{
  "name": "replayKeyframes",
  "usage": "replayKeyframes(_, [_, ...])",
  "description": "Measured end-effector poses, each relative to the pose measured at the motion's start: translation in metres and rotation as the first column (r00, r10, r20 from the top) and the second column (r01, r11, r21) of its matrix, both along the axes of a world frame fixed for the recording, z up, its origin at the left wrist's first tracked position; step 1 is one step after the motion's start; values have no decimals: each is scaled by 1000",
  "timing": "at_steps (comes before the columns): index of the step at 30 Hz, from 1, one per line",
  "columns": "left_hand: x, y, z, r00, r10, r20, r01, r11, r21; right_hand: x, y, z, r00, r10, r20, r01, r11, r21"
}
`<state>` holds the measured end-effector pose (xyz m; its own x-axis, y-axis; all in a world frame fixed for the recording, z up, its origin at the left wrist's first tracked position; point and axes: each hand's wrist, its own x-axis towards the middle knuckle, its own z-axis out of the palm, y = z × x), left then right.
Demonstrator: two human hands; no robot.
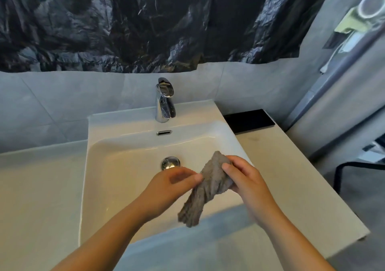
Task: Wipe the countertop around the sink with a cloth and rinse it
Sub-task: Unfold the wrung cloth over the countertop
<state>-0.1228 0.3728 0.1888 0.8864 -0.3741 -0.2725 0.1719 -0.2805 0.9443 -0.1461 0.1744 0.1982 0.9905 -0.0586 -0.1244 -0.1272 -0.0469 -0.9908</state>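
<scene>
- Over the front right part of the white sink point(116, 166), both hands held a gray cloth point(208, 189) in the air, above the basin and clear of its floor.
- The cloth was twisted into a rough rope that ran from upper right to lower left, and its loose lower end hung free above the sink's front rim.
- The right hand point(245, 181) gripped the cloth's upper end, with its fingers curled round the bunched fabric and the thumb on top.
- The left hand point(170, 185) reached in from the left and pinched the cloth near its middle between thumb and fingertips; this hand was somewhat blurred.
- A chrome drain plug point(170, 163) sat in the basin floor, just behind the left hand.
- A chrome faucet point(164, 102) stood at the back of the sink, with an overflow slot point(164, 133) in the basin wall below it.
- The pale countertop point(281, 166) ran along both sides of the sink, and a black tray point(249, 121) lay at its far right corner against the tiled wall point(41, 104).
- A crinkled black plastic sheet point(145, 21) covered the wall above the tiles.
</scene>
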Motion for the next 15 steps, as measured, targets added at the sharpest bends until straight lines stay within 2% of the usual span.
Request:
replayKeyframes(4, [5,-39,4,997,1,82,1,1000,-29,6,-34,3,997,40,69,-32,994,-108])
replayKeyframes(9, [14,-102,-4,995,-78,57,71,991,117,26,-104,-2,997,59,51,-59,998,-15])
replayKeyframes(11, [19,-137,-6,994,-35,108,26,997,76,37,-141,-3,996,78,53,-77,997,-20])
replayKeyframes(15, [38,-211,-7,966,29,256,-91,968,234,60,-215,-6,984,178,18,-177,983,-55])
